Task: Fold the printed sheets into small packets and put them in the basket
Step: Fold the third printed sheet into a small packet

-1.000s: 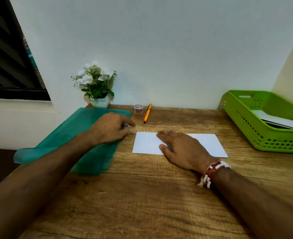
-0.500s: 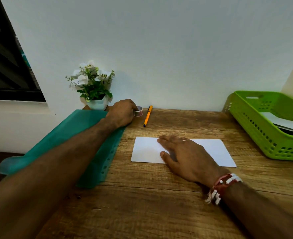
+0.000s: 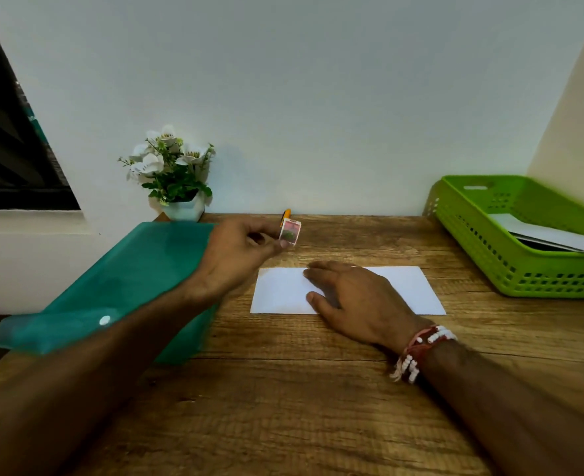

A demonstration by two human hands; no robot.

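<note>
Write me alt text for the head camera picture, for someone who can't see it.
A person's left hand pinches a small tape roll above a wooden desk while the right hand rests flat on a white sheet. A teal folder lies to the left, a green basket holding papers to the right.

I am looking at a plain pale wall (image 3: 318, 97), with a wood-grain desk (image 3: 301, 407) stretching out below it. A dark slatted window (image 3: 5, 149) is showing at my left, and a cream side wall (image 3: 579, 115) is closing the right corner.
</note>
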